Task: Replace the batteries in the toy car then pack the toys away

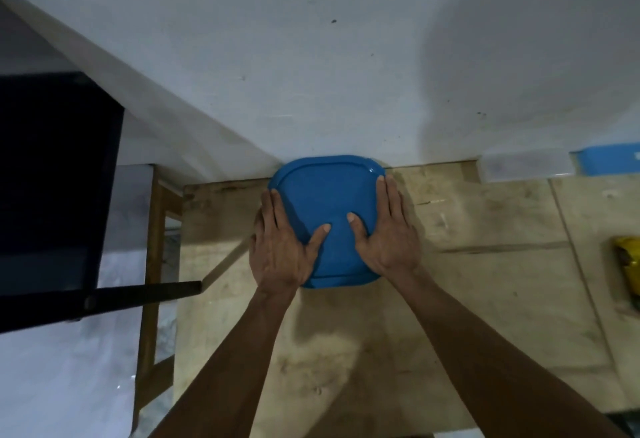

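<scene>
The blue lid (327,223) sits on its container at the back of the desk (485,282), against the wall. Press unevenly and one corner could stay unseated, or the container could skid sideways. Your left hand (282,247) and right hand (388,233) lie flat on the lid, fingers straight along its side edges, thumbs angled inward.

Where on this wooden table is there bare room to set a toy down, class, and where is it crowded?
Bare wood lies in front of the blue lid, between the forearms, and to its right, up to the yellow object. Crowded: the lid itself, under the left hand and right hand, and the far right corner with the clear container.
</scene>
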Available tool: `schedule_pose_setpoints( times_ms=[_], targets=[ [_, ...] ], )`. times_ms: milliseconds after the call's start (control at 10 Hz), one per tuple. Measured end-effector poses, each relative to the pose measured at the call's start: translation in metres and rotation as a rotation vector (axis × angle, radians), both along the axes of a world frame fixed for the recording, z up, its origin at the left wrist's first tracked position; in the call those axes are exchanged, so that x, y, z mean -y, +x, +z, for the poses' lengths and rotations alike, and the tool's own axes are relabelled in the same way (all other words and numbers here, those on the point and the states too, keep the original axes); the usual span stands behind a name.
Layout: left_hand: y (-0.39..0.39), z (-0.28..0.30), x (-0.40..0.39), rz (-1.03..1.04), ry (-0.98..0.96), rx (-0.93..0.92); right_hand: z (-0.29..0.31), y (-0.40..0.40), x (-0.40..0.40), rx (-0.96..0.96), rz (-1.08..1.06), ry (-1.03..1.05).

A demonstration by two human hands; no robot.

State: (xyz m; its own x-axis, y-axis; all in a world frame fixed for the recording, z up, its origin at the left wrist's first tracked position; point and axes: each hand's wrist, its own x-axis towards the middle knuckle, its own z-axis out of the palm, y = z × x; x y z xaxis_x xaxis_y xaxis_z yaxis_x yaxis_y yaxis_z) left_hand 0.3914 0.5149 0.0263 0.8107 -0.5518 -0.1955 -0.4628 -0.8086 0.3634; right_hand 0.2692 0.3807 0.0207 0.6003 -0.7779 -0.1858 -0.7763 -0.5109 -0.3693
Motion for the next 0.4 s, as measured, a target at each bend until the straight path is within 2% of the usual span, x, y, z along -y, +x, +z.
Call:
schedule_pose_setpoints(
  times_ms=[200, 400],
  targets=[
    [-0.003, 0.004, -0.001, 0.005, 0.045, 0.003, 0.011, 0.0, 0.001, 0.005, -0.001, 0.118],
    [-0.019, 0.029, -0.009, 0.05, -0.027, 0.009, 0.04, -0.02, -0.005, 0.121, -0.024, 0.188]
  ],
)
